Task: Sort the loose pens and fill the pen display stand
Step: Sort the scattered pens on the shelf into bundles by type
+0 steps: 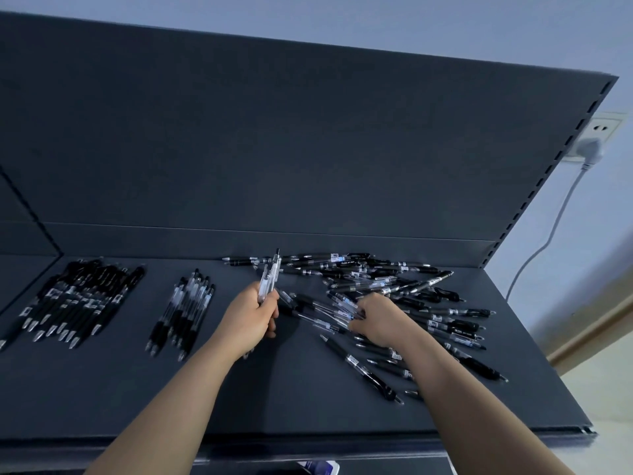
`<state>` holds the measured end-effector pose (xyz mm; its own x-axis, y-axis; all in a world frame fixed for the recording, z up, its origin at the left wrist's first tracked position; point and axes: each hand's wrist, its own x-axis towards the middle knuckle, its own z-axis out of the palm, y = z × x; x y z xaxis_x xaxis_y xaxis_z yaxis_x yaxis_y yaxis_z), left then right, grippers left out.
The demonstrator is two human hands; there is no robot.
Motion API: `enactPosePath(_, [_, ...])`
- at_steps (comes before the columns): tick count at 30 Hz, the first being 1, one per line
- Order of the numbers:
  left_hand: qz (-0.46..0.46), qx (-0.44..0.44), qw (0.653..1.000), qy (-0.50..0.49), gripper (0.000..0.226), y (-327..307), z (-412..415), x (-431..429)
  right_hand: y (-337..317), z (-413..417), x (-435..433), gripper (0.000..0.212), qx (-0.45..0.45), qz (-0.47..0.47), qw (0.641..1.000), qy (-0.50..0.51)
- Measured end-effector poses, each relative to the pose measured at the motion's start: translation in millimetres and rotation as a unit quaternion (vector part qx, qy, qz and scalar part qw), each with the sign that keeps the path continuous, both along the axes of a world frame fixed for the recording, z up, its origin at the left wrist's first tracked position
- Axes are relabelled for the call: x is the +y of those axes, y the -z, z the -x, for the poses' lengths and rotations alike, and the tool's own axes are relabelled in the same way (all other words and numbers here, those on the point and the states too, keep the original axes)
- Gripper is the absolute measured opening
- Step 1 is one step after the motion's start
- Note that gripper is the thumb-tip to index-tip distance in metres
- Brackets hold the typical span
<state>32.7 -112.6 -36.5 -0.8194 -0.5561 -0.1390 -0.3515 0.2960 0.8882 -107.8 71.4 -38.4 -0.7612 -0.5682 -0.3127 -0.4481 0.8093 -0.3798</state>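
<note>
My left hand (251,313) grips the clear pens (269,279) upright, gathering matches, while my right hand (376,318) pinches a pen (346,308) in the loose pile (411,293) at 3 o'clock on the shelf (291,389).

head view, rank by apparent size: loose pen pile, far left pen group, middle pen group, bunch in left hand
1. loose pen pile
2. far left pen group
3. middle pen group
4. bunch in the left hand
The far left group runs off the wide-angle frame edge, yet looks clearly wider than the middle one.
</note>
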Motion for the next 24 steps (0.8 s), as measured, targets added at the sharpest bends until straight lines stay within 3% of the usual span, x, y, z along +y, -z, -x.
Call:
enactPosePath(4, [0.022, -0.002, 1.0, -0.002, 0.024, -2, -2, 5, -3, -2, 6, 0.028, 0.019, -0.012, 1.0, -0.012])
enactPosePath(7, [0.017, 0.021, 1.0, -0.003, 0.014, -4, -3, 6, -9, -1, 12, 0.036, 0.016, 0.019, 1.0, 0.007])
enactPosePath(11, [0.019, 0.049, 0.999, 0.014, 0.01, -11, 2, 5, -25, 3, 20, 0.036, -0.038, 0.073, 0.997, 0.004])
enactPosePath(14, [0.016, 0.012, 0.998, 0.064, 0.013, -17, 9, 7, -38, 5, 28, 0.032, -0.081, 0.118, 0.99, -0.009])
enactPosePath(20, [-0.052, -0.005, 0.991, 0.121, 0.013, -16, 13, 21, -40, 5, 43, 0.013, -0.191, 0.286, 0.937, 0.057])
enactPosePath(24, [-0.091, 0.045, 0.993, 0.057, 0.01, -14, 10, 32, -35, -4, 28, 0.016, -0.234, 0.434, 0.856, 0.154])
